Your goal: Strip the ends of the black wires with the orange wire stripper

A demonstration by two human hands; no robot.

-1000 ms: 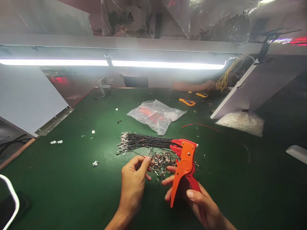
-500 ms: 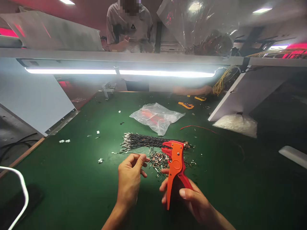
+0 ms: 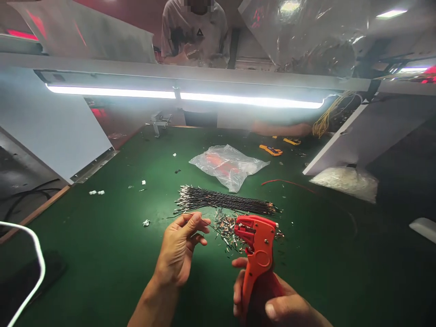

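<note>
Between thumb and fingers, my left hand (image 3: 179,247) pinches a thin dark wire (image 3: 208,222), whose end points right toward the tool's jaws. My right hand (image 3: 282,299) is wrapped round the handles of an orange and red wire stripper (image 3: 262,254). The stripper's jaws face left, a short way from the wire's end. Behind both hands lies a bundle of black wires (image 3: 225,200), with silvery tips at its left and coppery ends at its right. A pile of cut wire scraps (image 3: 226,227) lies on the green bench, partly behind the stripper.
A clear plastic bag (image 3: 228,165) with orange-red contents lies beyond the bundle. Yellow tools (image 3: 271,150) sit farther back right, near a bag of white pieces (image 3: 347,181). A lit shelf (image 3: 204,72) spans the back. Another person (image 3: 195,36) is behind it.
The stripper has dropped lower and tilted, its jaws now turned left toward the wire. My left hand has shifted slightly left. The whole view has shifted a little.
</note>
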